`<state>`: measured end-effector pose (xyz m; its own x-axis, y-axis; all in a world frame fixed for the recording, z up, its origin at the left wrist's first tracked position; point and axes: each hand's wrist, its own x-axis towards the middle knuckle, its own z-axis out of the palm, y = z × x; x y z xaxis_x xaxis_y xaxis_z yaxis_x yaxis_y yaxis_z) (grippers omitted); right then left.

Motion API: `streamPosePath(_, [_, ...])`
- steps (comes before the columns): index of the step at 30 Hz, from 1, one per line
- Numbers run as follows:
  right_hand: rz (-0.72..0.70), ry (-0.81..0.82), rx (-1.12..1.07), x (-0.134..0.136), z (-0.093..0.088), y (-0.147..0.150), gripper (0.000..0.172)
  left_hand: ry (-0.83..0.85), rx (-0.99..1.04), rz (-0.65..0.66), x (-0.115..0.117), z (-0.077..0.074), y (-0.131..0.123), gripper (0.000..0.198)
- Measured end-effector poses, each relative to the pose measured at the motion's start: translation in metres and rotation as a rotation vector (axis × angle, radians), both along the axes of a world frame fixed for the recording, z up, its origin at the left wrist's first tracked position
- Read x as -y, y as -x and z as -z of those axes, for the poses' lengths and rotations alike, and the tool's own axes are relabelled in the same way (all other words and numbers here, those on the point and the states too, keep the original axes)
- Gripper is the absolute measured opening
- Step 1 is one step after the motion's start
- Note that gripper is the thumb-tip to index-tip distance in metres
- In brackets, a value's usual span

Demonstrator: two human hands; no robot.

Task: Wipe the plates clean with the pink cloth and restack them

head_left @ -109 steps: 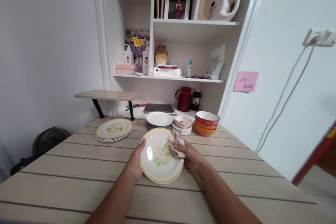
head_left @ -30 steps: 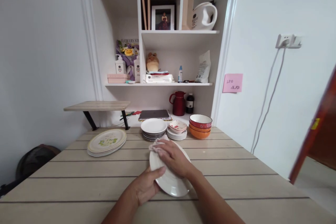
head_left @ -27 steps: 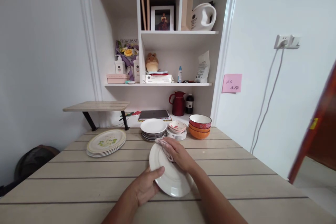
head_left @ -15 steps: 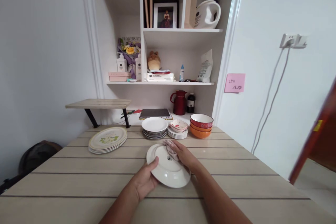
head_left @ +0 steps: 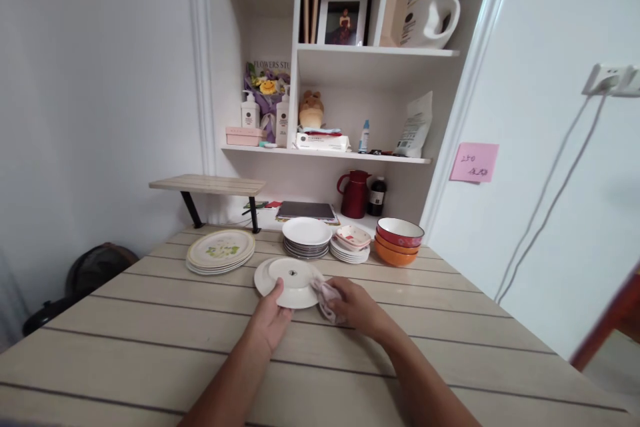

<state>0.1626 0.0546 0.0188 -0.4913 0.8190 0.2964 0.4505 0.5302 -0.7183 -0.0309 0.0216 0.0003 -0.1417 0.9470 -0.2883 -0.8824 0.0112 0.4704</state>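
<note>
A white plate [head_left: 287,280] is held bottom side up over the table, its foot ring and small dark mark facing me. My left hand [head_left: 273,317] grips its near edge, thumb on the underside and fingers beneath. Bunched in my right hand [head_left: 353,307] is a pale pinkish cloth [head_left: 327,298], which meets the plate's right rim. Just behind the plate stands a stack of white plates [head_left: 307,232]. Next to it, small white plates [head_left: 350,253] carry a patterned square dish [head_left: 353,236].
Oval plates with a green print [head_left: 220,250] are stacked at the left, near a small raised shelf [head_left: 210,185]. Red and orange bowls [head_left: 399,240] stand stacked at the right. Behind are a red jug [head_left: 354,195], a dark bottle [head_left: 377,197] and a white shelf unit [head_left: 340,155].
The plate has moved away from me and left, and tipped flatter. My right hand with the cloth has slid from the plate's far side to its right rim. The view has turned somewhat left.
</note>
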Motion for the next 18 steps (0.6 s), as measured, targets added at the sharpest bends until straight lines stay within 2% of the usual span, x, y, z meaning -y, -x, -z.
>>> streamPosePath(3, [-0.050, -0.105, -0.101, 0.002, -0.001, 0.017, 0.039, -0.022, -0.014, 0.047, 0.003, -0.002, 0.000, 0.046])
streamPosePath(5, [0.046, -0.152, -0.135, -0.005, 0.003, 0.019, 0.040, -0.019, -0.038, 0.089, 0.005, -0.002, -0.003, 0.045])
streamPosePath(8, [0.240, -0.158, -0.054, -0.014, 0.010, 0.012, 0.035, -0.015, -0.062, 0.148, 0.007, -0.001, -0.008, 0.045])
streamPosePath(10, [0.268, -0.165, 0.017, -0.011, 0.013, 0.011, 0.032, -0.029, -0.065, 0.182, 0.008, -0.001, -0.009, 0.045])
streamPosePath(15, [0.022, -0.351, 0.055, 0.018, 0.007, 0.045, 0.031, -0.148, 0.011, 0.302, 0.007, 0.003, -0.004, 0.063])
streamPosePath(18, [-0.049, -0.435, 0.083, 0.016, 0.003, 0.065, 0.032, -0.181, -0.002, 0.365, 0.005, 0.007, -0.002, 0.068])
